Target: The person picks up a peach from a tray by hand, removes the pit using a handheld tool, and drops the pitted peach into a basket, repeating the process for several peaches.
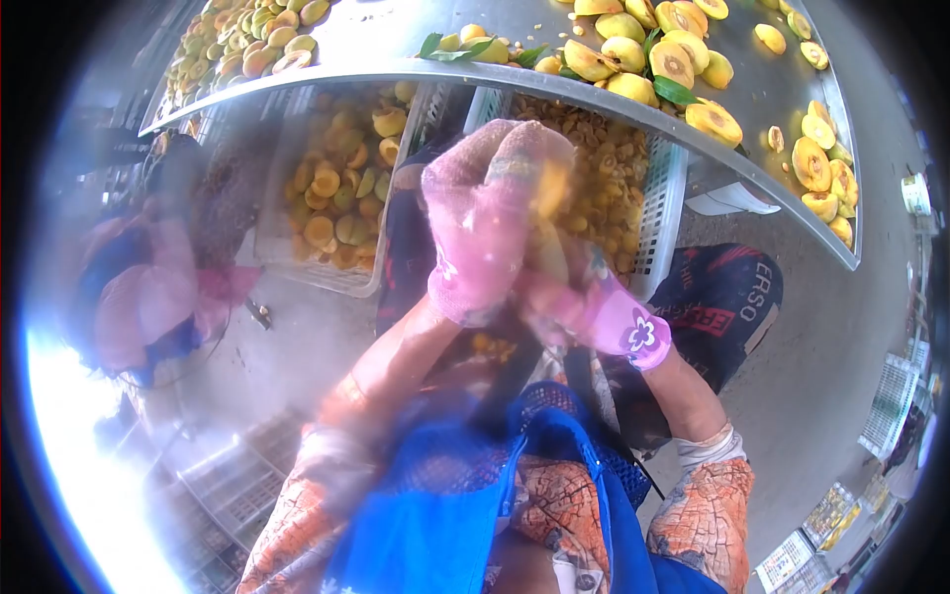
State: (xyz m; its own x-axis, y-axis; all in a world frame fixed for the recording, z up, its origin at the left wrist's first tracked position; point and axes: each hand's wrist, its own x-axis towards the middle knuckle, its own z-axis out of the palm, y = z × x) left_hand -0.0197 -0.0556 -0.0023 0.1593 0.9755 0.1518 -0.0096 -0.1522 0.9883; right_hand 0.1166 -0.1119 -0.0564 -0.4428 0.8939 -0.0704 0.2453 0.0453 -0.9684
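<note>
In a pink knit glove, my left hand [480, 213] is closed in front of my body, its fingers curled around a yellow peach [552, 188]. The peach is blurred and partly covered by the glove. Just below and to its right, my right hand [594, 307] wears a pink glove with a flower print on the cuff. Its fingers are bent and pressed close to the fruit; what they grip is smeared and cannot be made out. Beneath the hands stands a crate [665, 213] holding small peach pieces or pits.
A metal table [416, 40] carries halved peaches [668, 64], heaped fruit [252, 45] and green leaves [675, 91]. Its rim runs above my hands. A second crate [371, 272] of peach halves stands to the left, near another person [148, 287]. More crates [889, 396] line the right.
</note>
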